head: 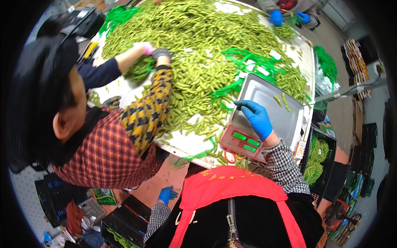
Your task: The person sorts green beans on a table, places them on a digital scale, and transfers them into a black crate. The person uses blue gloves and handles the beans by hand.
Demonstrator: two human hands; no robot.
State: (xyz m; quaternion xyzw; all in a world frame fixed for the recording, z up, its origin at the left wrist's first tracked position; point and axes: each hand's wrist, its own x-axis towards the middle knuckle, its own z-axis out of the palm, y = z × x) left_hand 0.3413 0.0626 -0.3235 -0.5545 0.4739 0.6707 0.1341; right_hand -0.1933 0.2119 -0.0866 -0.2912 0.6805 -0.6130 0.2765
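Note:
My right hand (pixel 256 119), in a blue glove, is over the near left part of the metal pan of a weighing scale (pixel 279 124); no object shows in it, though its fingers lie close together. Two or so green pods (pixel 286 102) rest on the pan, and the scale's red front has lit green displays. My left hand (pixel 167 195), also blue-gloved, hangs low beside my body, away from the table, fingers somewhat spread and nothing seen in it. A large heap of green bean pods (pixel 198 74) covers much of the white table. Green mesh net bags (pixel 252 63) lie behind the scale.
A co-worker in a checked red garment leans over the table at left, gloved hands (pixel 161 53) in the pods. Another person's blue-gloved hands (pixel 275 18) are at the far right corner. Black crates (pixel 325 161) with bagged pods stand right; another black crate (pixel 124 223) stands on the floor at lower left.

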